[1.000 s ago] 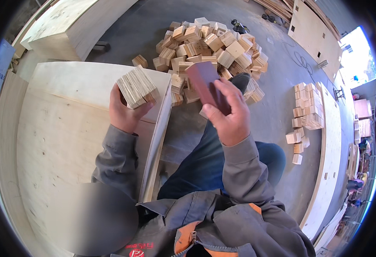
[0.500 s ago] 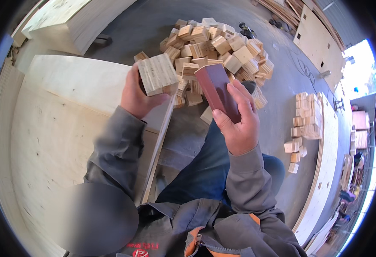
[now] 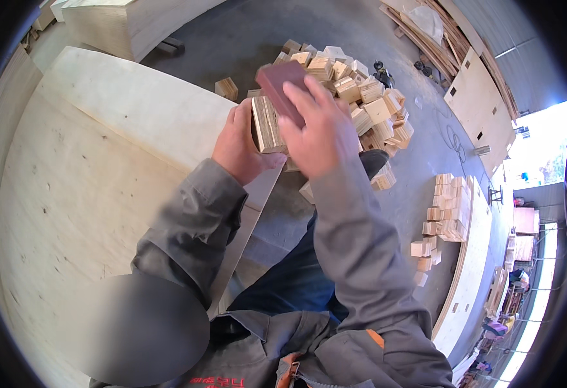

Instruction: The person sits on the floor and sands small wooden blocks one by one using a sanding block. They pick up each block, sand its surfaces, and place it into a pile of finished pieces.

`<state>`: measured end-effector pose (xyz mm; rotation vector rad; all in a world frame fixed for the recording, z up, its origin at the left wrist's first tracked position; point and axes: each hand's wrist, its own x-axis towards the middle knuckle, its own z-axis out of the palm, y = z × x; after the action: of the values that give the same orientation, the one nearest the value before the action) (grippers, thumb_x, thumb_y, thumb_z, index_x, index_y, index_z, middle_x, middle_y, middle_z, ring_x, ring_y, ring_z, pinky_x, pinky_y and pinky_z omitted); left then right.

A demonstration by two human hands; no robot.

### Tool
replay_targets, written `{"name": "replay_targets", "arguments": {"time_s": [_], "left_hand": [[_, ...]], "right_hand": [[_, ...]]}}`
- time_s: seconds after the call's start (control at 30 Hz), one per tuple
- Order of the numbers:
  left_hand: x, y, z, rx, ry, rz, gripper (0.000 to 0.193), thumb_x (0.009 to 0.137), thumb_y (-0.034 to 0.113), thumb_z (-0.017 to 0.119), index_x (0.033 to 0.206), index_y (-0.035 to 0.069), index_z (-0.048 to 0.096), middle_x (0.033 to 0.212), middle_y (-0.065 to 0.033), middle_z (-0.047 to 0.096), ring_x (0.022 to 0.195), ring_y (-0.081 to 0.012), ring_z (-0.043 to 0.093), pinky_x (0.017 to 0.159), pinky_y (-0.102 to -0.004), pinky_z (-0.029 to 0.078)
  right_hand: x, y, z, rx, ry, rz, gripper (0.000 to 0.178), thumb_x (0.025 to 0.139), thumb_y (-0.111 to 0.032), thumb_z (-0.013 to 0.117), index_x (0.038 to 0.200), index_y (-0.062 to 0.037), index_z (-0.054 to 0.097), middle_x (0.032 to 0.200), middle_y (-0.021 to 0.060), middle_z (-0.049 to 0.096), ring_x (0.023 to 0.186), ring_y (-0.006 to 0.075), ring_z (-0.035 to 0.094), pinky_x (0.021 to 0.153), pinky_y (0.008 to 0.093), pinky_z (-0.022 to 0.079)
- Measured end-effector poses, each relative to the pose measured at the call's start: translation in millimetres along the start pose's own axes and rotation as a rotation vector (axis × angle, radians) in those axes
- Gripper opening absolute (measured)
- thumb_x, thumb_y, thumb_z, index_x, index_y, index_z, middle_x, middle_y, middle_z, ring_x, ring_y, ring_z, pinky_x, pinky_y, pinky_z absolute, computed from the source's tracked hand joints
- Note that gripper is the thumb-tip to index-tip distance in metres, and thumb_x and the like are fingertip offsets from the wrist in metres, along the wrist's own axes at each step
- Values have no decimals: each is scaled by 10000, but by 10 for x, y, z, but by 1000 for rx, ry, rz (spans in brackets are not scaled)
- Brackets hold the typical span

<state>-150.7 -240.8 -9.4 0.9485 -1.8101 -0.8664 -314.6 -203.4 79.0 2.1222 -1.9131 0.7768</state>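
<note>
My left hand (image 3: 243, 147) grips a squarish plywood block (image 3: 269, 126) near the corner of a large pale plywood sheet. Its layered edge faces up and to the right. In my right hand (image 3: 319, 129) is a reddish-brown sanding block (image 3: 282, 90), held from its right side with the fingers over its face. The sanding block overlaps the upper right of the plywood block; whether they touch I cannot tell. My right hand is a little blurred. Behind both hands lies a heap of similar plywood blocks (image 3: 377, 110), partly hidden by them.
The big plywood sheet (image 3: 102, 155) spreads along my left. Stacked blocks (image 3: 450, 207) stand on the floor at right beside a long pale panel (image 3: 467, 278). One loose block (image 3: 226, 88) lies left of the heap. A dark power tool (image 3: 382, 74) sits behind it, and a cable (image 3: 454, 142) on the floor.
My right hand has brought the sanding block left and up over the plywood block. The left hand has shifted right and turned the plywood block to another side.
</note>
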Motion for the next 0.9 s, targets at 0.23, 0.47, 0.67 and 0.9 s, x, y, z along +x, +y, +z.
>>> {"name": "replay_targets", "arguments": {"time_s": [0.23, 0.47, 0.67, 0.9], "left_hand": [[-39, -118, -5, -64, 7, -43, 1177, 603, 173, 1032, 1567, -16, 383, 1428, -228, 585, 1337, -417, 598, 1124, -464, 519], [-84, -137, 62, -124, 28, -72, 1129, 600, 158, 1032, 1531, -5, 414, 1412, -235, 598, 1308, -418, 626, 1087, -462, 541], [-41, -87, 40, -68, 19, -28, 1117, 596, 150, 1037, 1518, -3, 425, 1385, -222, 603, 1299, -407, 623, 1095, -454, 533], [-18, -73, 23, -54, 19, 2, 1091, 613, 137, 1020, 1524, 11, 433, 1374, -225, 591, 1284, -416, 615, 1092, -458, 528]], "right_hand": [[-193, -100, -110, 46, -55, -9, 535, 907, -213, 779, 1435, -169, 701, 1571, 136, 599, 1175, 420, 640, 1036, 505, 547], [-972, -320, -588, 84, -65, -21, 621, 810, -131, 839, 1418, -137, 716, 1564, 146, 595, 1086, 365, 630, 997, 480, 542], [-154, -6, -92, 37, 21, -37, 507, 872, -200, 783, 1374, -158, 736, 1535, 120, 634, 1115, 405, 654, 1007, 489, 558], [127, 74, 51, -1, 10, -42, 509, 896, -212, 766, 1400, -153, 722, 1530, 122, 636, 1127, 411, 659, 1019, 493, 555]]}}
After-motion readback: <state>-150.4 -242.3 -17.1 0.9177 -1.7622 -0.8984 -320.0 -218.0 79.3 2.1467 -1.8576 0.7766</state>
